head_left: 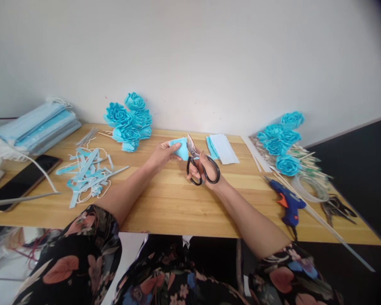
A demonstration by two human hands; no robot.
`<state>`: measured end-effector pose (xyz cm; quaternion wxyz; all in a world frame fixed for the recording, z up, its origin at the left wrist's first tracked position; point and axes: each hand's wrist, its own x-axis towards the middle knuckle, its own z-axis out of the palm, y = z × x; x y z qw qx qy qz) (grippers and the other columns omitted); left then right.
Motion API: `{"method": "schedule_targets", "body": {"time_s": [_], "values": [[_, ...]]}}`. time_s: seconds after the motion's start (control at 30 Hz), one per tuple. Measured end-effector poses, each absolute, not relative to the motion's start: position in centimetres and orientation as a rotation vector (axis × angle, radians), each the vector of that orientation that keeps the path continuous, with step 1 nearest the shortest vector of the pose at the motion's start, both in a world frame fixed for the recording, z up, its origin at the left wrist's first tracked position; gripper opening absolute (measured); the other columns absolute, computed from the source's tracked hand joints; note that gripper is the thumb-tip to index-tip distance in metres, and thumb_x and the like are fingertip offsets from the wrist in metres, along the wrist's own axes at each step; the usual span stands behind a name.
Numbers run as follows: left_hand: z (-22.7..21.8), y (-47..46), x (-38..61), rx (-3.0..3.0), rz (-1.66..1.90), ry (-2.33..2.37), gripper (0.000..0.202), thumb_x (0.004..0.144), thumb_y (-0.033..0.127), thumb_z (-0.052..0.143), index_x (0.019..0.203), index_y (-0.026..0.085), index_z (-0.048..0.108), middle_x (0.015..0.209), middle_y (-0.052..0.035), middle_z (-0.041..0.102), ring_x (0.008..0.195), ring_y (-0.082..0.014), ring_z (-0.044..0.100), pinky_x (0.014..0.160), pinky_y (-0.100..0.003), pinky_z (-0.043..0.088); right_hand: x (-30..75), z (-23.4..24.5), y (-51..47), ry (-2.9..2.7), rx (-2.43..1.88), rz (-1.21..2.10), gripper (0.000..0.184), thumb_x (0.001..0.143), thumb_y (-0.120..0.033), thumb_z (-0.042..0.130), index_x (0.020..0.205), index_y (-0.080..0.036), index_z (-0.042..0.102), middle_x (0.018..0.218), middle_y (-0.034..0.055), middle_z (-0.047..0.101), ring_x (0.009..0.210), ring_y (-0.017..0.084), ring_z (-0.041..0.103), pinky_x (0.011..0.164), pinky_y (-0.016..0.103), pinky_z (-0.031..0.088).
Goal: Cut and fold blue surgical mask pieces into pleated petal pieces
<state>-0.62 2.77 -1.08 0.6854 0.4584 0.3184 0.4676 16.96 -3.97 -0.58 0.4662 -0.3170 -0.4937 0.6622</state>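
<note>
Blue fabric piece (179, 149) pinched in left hand (163, 156), above middle of wooden table (165, 203). Scissors (195, 161) gripped in right hand (209, 170), just right of piece; blades slanting up-left, meeting piece's right edge.

Head cam, fwd-down, close over table (165, 199)

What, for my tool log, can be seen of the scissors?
The scissors have two black loop handles and short, silvery, metal-looking blades. The right hand holds them above the wooden table, fingers through the loops, blades pointing up and away from the person. The blades meet the right edge of a folded blue piece pinched in the left hand; whether they are parted is hard to tell.
</note>
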Motion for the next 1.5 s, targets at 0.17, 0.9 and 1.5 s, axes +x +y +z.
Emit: {"method": "schedule_targets", "body": {"time_s": [0.17,0.9,1.5], "values": [[-1.0,2.8,-0.6,1.02,1.04,0.712,0.052,0.053,0.049,0.091,0.079,0.009,0.072,0.071,-0.0042,0.072,0.059,-0.0107,0.064,0.054,-0.02,0.056,16.8,-0.5,-4.1,-1.209,-0.824,1.579,0.07,0.08,-0.076,0.056,0.121,-0.019,0.06,0.054,-0.01,0.044,0.038,0.006,0.031,0.052,0.027,0.057],[-0.9,2.8,-0.8,0.996,1.12,0.757,0.053,0.051,0.046,0.093,0.078,0.007,0.071,0.067,-0.0047,0.071,0.056,-0.0136,0.066,0.053,-0.024,0.058,17.1,-0.9,-4.1,-1.284,-0.867,1.444,0.065,0.086,-0.071,0.054,0.115,-0.014,0.069,0.05,-0.0088,0.041,0.038,0.008,0.042,0.049,0.025,0.053],[-0.7,2.7,-0.7,0.946,1.163,0.818,0.048,0.056,0.043,0.091,0.078,0.008,0.067,0.067,-0.0038,0.071,0.055,-0.0126,0.066,0.05,-0.022,0.056,19.1,-0.2,-2.5,-1.254,-0.884,1.28,0.06,0.085,-0.071,0.055,0.122,-0.025,0.061,0.075,-0.0025,0.051,0.061,0.012,0.049,0.063,0.028,0.052]]}}
